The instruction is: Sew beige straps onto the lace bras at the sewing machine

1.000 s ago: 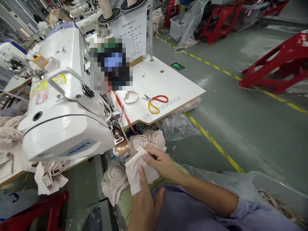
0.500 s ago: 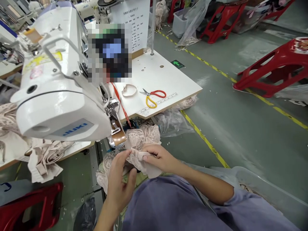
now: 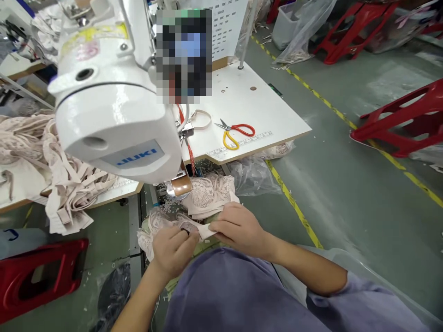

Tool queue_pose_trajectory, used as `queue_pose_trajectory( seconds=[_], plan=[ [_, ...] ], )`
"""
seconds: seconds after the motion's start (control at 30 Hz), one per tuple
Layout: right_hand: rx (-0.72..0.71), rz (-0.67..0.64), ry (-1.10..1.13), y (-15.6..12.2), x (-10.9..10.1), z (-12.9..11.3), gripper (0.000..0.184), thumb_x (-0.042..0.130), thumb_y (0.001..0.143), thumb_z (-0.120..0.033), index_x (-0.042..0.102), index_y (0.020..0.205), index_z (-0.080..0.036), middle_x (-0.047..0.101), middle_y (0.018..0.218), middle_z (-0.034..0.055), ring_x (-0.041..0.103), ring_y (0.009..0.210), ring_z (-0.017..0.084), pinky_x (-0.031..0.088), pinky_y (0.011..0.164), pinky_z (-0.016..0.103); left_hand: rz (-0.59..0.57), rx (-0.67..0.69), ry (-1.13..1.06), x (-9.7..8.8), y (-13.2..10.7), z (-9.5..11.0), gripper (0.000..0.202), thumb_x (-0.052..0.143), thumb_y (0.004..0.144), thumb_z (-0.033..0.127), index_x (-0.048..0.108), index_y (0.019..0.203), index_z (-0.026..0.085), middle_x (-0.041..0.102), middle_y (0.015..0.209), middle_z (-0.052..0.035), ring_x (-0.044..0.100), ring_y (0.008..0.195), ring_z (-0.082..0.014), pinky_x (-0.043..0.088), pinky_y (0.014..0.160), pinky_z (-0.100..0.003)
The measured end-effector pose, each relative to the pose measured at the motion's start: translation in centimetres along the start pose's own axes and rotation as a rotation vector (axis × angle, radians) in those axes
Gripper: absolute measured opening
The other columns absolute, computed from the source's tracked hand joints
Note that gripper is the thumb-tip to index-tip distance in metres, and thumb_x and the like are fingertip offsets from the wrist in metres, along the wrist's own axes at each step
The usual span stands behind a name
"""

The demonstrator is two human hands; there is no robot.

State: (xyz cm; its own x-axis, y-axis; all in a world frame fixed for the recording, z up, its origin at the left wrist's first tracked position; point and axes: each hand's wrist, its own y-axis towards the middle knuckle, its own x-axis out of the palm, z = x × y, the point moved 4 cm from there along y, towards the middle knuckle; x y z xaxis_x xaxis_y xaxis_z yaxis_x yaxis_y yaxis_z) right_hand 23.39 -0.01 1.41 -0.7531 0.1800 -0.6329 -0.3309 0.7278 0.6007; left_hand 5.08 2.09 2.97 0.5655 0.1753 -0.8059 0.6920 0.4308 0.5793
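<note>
A pale pink lace garment (image 3: 207,196) lies in my lap just below the head of a white sewing machine (image 3: 114,106). My left hand (image 3: 173,249) is closed in a pinch on the garment's left part. My right hand (image 3: 240,228) is closed over a folded edge of the same garment, close to the left hand. Between the two hands a short strip of the fabric is held flat. The machine's presser foot (image 3: 180,184) hangs just above and behind the fabric.
Red-and-yellow scissors (image 3: 233,133) and a loop of elastic (image 3: 200,119) lie on the white table (image 3: 263,110). A heap of pink straps (image 3: 65,184) hangs off the table at left. Red stools (image 3: 401,120) stand on the green floor, and a clear plastic bag (image 3: 256,175) lies under the table.
The view has moved closer to the machine. My left hand rose from flat on a white piece to a pinch on the lace garment, and both hands now meet lower in my lap.
</note>
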Motion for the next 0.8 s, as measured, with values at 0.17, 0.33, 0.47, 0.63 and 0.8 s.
queue_pose_trajectory(
  seconds=[0.17,0.33,0.47,0.63,0.8],
  plan=[
    [-0.038,0.043,0.034,-0.2,0.5,-0.5,0.011,0.055,0.091,-0.018,0.061,0.096,-0.025,0.062,0.068,-0.0006,0.052,0.061,0.014,0.041,0.066,0.031,0.064,0.049,0.089,-0.1,-1.1,0.3,0.033,0.069,0.078,0.005,0.056,0.103,0.022,0.044,0.047,0.0114,0.038,0.043,-0.009,0.027,0.051,-0.027],
    [-0.043,0.053,0.061,0.1,0.7,-0.6,0.01,0.054,0.091,-0.019,0.06,0.095,-0.026,0.063,0.067,-0.001,0.053,0.06,0.014,0.042,0.066,0.031,0.066,0.042,0.09,-0.4,-1.2,0.2,0.033,0.069,0.078,0.005,0.056,0.103,0.022,0.046,0.047,0.0109,0.038,0.044,-0.0097,0.029,0.051,-0.027],
    [-0.051,0.088,0.079,0.2,0.8,-0.6,0.014,0.057,0.089,-0.017,0.057,0.102,-0.025,0.063,0.069,-0.0006,0.053,0.061,0.014,0.044,0.066,0.03,0.084,0.048,0.071,-0.6,-1.0,0.2,0.034,0.07,0.077,0.004,0.057,0.103,0.02,0.044,0.046,0.0111,0.037,0.043,-0.0098,0.03,0.049,-0.026],
    [-0.075,0.125,0.072,0.0,1.1,-0.5,0.03,0.062,0.085,-0.014,0.054,0.113,-0.023,0.063,0.072,-0.0005,0.055,0.063,0.013,0.045,0.068,0.03,0.087,0.021,0.069,-0.7,-1.1,0.2,0.03,0.069,0.078,0.005,0.056,0.098,0.023,0.045,0.047,0.0107,0.039,0.044,-0.0093,0.03,0.049,-0.026],
    [-0.079,0.123,0.079,0.1,1.0,-0.8,0.024,0.061,0.086,-0.016,0.056,0.109,-0.023,0.064,0.07,-0.0015,0.056,0.061,0.012,0.046,0.069,0.03,0.114,0.047,0.068,-1.1,-1.0,0.6,0.03,0.071,0.074,0.001,0.055,0.091,0.022,0.047,0.047,0.0104,0.04,0.044,-0.0091,0.032,0.048,-0.026]
  ],
)
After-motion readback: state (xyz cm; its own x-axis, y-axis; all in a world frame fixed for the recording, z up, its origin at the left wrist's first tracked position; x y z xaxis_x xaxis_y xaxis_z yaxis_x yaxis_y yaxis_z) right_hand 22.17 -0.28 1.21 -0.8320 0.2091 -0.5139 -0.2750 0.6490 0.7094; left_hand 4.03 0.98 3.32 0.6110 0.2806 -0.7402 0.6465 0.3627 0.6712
